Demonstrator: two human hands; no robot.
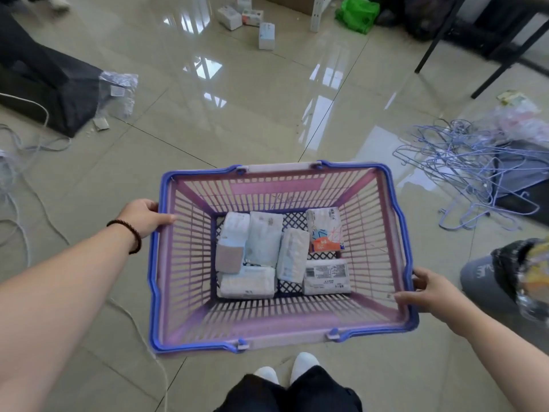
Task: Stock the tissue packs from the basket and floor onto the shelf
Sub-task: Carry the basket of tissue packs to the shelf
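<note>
A pink plastic basket with a blue rim [398, 221] is held in front of me above the tiled floor. My left hand [145, 217] grips its left rim, and my right hand [427, 289] grips its right rim. Several tissue packs [264, 242] lie flat on the basket's bottom, mostly white, one with an orange and blue print [325, 233]. More tissue packs [249, 20] lie scattered on the floor far ahead, near a white shelf leg [319, 13].
A tangle of purple wire hangers [469, 168] lies on the floor at the right. A black bag [53, 93] and clear plastic wrap sit at the left, with cords trailing. A green bag [356, 13] and black table legs [490, 78] stand at the back right.
</note>
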